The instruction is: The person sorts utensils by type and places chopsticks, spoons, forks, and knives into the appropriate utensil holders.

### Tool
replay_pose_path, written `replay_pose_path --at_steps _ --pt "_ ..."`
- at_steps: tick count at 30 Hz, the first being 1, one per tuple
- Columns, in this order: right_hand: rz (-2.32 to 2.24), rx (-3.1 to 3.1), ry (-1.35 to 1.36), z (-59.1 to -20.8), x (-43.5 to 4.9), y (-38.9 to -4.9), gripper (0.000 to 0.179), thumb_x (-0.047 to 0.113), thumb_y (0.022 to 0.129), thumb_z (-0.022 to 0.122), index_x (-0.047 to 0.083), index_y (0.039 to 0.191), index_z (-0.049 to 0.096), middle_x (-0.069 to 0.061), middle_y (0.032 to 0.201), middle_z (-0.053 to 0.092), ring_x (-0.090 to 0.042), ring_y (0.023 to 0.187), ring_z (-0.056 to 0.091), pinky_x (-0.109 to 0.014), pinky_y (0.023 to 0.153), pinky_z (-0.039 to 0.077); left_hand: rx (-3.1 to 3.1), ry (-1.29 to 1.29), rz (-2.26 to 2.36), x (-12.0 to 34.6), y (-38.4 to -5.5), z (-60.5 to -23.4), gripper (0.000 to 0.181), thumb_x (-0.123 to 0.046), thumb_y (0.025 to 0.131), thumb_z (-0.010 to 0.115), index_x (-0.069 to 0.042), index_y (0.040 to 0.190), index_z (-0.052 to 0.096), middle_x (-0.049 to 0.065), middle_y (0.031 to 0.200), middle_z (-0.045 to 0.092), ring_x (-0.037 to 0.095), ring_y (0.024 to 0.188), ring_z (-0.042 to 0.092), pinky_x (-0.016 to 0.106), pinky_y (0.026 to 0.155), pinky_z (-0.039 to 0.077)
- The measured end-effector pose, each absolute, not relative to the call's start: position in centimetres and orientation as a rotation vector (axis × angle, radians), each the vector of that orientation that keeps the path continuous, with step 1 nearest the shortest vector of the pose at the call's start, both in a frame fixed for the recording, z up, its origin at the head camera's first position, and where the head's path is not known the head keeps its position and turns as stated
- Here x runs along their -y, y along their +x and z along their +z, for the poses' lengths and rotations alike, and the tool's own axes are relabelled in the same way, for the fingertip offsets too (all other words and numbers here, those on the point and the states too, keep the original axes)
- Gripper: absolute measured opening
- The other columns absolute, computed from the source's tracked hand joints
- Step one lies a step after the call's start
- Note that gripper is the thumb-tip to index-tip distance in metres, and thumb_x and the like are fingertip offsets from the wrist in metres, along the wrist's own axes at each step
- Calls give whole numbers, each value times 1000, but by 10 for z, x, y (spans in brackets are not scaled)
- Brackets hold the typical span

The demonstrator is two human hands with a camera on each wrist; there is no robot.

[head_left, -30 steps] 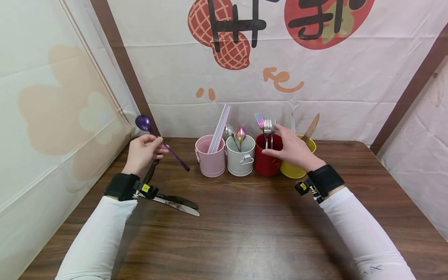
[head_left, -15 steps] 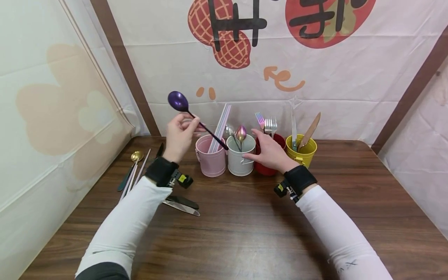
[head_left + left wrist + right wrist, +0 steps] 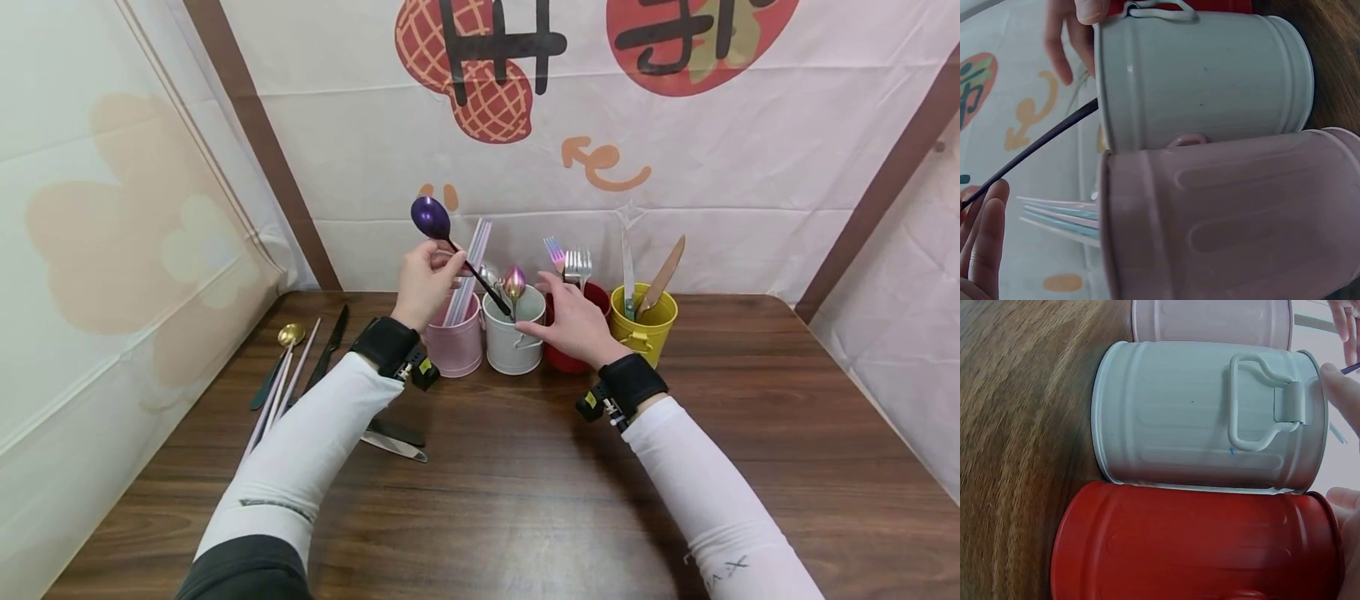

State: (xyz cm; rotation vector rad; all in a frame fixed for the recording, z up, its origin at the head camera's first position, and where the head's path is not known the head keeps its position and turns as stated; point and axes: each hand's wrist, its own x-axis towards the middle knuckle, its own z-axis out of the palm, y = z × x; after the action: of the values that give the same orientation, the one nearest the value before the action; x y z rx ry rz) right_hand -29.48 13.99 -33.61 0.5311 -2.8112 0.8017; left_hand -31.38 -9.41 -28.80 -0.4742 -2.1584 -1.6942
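My left hand (image 3: 427, 283) pinches a purple spoon (image 3: 431, 217) by its handle, bowl up and tilted to the left. The lower end of the handle reaches into the mouth of the white bucket (image 3: 513, 350), disappearing behind the rim in the left wrist view. Inside that bucket stand a pink-gold spoon (image 3: 514, 282) and a silver spoon, partly covered by my left hand and the handle. My right hand (image 3: 573, 321) is spread over the red bucket (image 3: 1210, 544), its thumb (image 3: 1338, 387) at the white bucket's rim. No object shows in its fingers.
Chopsticks (image 3: 480, 242) stand in the pink bucket (image 3: 453, 354). Forks (image 3: 577, 264) rise from the red bucket, knives (image 3: 663, 275) from the yellow bucket (image 3: 652, 333). At left on the table (image 3: 525, 500) lie a gold spoon (image 3: 291, 334), loose chopsticks (image 3: 300, 367) and several knives.
My left hand has carried the purple spoon rightward from the table's left side to the white bucket. My right hand has moved left from the forks to the white bucket's rim.
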Motion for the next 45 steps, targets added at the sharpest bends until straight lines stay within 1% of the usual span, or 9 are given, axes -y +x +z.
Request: replay_pose_path --at_steps 2,7,12,15,19,22,26,32,45 --pt "807 2811 519 -336 -139 -295 89 54 81 72 11 148 31 -9 140 53 -30 132 40 -57 97 42 2208 -481 -1661 91 -317 -289 14 -1 94 62 11 99 58 27 91 69 34 78 69 21 58 54" --pt "807 2810 498 -337 -139 -296 90 55 80 73 13 148 31 -8 139 53 -30 132 40 -57 97 41 2358 -531 -1525 84 -323 -291 16 -2 93 64 12 99 61 25 93 69 38 82 69 26 62 55" --pt "812 2809 493 -337 -140 -297 91 56 80 73 12 148 31 -8 139 54 -31 132 41 -58 97 41 2480 -574 -1313 79 -325 -295 15 -7 91 67 8 96 68 19 91 71 29 80 69 31 71 54" --pt "820 2812 495 -337 -139 -296 91 55 80 73 12 148 31 -8 139 54 -31 131 41 -58 96 41 2532 -597 -1245 77 -326 -298 16 -9 91 68 6 95 71 17 87 71 25 77 69 33 73 53" --pt "827 2812 505 -336 -139 -295 90 55 80 73 12 148 30 -9 139 54 -31 132 41 -59 96 41 2637 -608 -1090 75 -325 -301 18 -15 91 69 1 96 75 12 85 72 22 78 68 33 73 51" --pt "832 2813 509 -336 -140 -294 90 54 81 73 12 148 30 -9 139 53 -31 132 41 -60 96 41 2711 -598 -905 74 -324 -300 20 -22 91 70 -5 96 78 7 87 73 21 81 65 35 73 49" --pt "841 2823 508 -335 -140 -294 89 53 81 73 13 148 30 -9 139 53 -31 132 40 -60 96 41 2762 -559 -769 73 -324 -300 20 -28 91 69 -11 94 79 2 88 73 20 79 63 36 68 46" --pt "842 2836 504 -335 -140 -294 89 53 81 73 13 148 29 -9 140 52 -31 133 39 -59 98 40 2818 -503 -686 71 -328 -299 21 -30 91 68 -14 89 80 2 78 69 21 72 57 36 63 42" --pt "845 2835 513 -334 -139 -293 89 52 82 73 13 148 29 -10 141 51 -31 133 39 -59 98 40 2810 -490 -714 78 -321 -293 22 -30 93 65 -14 91 79 0 80 69 20 74 58 37 62 44"
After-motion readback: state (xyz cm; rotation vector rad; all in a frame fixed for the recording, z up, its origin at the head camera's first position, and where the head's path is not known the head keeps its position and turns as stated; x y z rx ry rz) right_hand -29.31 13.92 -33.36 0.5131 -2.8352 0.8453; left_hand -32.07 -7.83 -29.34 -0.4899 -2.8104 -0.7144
